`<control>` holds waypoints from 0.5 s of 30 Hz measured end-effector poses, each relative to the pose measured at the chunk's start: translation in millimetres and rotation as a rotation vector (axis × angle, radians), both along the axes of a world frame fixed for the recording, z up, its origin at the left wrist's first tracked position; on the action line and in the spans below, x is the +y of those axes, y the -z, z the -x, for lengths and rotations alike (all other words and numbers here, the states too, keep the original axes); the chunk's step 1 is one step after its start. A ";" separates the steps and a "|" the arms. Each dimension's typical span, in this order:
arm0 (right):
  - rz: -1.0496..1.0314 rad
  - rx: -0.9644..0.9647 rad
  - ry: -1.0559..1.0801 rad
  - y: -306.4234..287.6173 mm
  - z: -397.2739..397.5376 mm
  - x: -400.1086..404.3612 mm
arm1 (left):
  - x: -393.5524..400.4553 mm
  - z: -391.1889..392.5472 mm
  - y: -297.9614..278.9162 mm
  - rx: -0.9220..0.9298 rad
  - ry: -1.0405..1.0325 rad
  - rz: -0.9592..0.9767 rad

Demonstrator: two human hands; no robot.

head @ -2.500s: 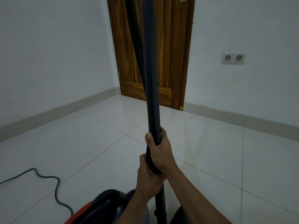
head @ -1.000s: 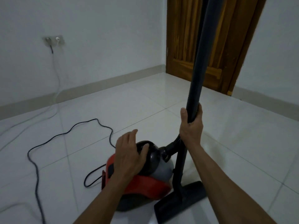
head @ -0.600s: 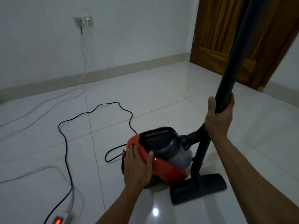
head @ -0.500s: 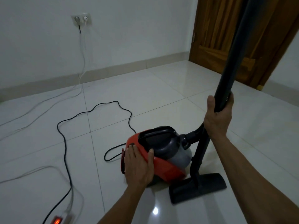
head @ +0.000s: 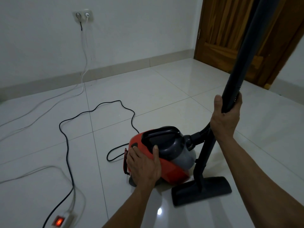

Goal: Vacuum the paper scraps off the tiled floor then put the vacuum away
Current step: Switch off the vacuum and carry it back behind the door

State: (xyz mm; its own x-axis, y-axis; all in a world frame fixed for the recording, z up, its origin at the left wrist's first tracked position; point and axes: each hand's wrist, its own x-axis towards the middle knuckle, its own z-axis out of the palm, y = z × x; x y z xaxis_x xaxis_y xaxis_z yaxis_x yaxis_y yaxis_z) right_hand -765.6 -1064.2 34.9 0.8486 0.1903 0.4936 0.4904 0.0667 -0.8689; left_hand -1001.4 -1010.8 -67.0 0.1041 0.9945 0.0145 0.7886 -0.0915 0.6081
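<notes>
1. Vacuum canister (head: 166, 155), red with a dark grey top, is sitting on the white tiled floor (head: 148, 89), low in the middle of the view.
2. Left hand (head: 143, 167) is lying flat and open on the rear of the canister's red shell, fingers spread over it and thumb reaching up beside the dark handle.
3. Floor nozzle (head: 200, 190) is resting flat on the tiles just right of the canister, nearer the person.
4. Power strip (head: 63, 221), its switch glowing red, is lying well to the left of the canister, at the bottom edge.
5. Right hand (head: 225, 119) is closing around the dark wand (head: 243, 60), which is standing nearly upright just right of the canister.
6. Black cord (head: 65, 137) is snaking across the tiles from the canister's rear towards the power strip.
7. Wall socket (head: 83, 15) is holding two plugs, far beyond the canister to the left.
8. Wooden door (head: 222, 33) is standing far beyond the canister to the right.
</notes>
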 end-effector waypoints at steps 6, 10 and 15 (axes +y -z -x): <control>-0.012 -0.001 -0.001 2.4 -2.1 -0.7 | 0.1 -3.0 1.5 0.015 -0.013 -0.005; -0.019 0.006 0.007 3.2 -2.3 -1.3 | 0.4 -3.9 4.5 0.027 -0.015 -0.037; -0.009 -0.007 0.031 3.2 -1.5 -0.7 | 0.7 -4.4 6.2 0.008 -0.020 -0.077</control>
